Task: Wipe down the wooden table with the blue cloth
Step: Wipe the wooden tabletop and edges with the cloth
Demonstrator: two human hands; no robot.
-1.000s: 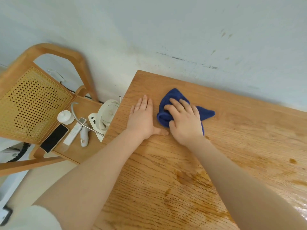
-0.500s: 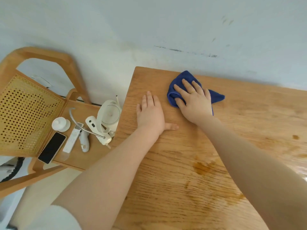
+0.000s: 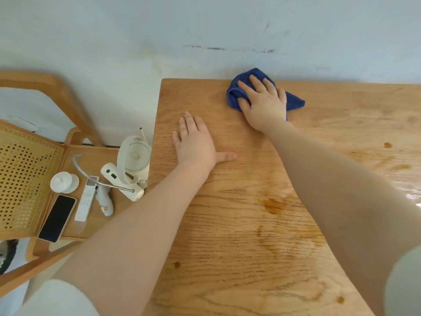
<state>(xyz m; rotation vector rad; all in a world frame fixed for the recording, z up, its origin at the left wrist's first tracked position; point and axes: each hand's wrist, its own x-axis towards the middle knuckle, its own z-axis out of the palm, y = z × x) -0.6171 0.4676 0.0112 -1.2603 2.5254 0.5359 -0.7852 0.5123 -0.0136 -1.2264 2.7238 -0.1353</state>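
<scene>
Pressing the blue cloth at the worktop's far edge, right hand fingers straight, rested left hand flat and empty, with nearer brown stains seemingly unwiped.

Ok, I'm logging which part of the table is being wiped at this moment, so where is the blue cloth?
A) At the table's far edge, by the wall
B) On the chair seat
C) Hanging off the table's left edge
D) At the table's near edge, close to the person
A: the right hand presses the blue cloth flat on the wooden table at its far edge, right by the wall.
</scene>
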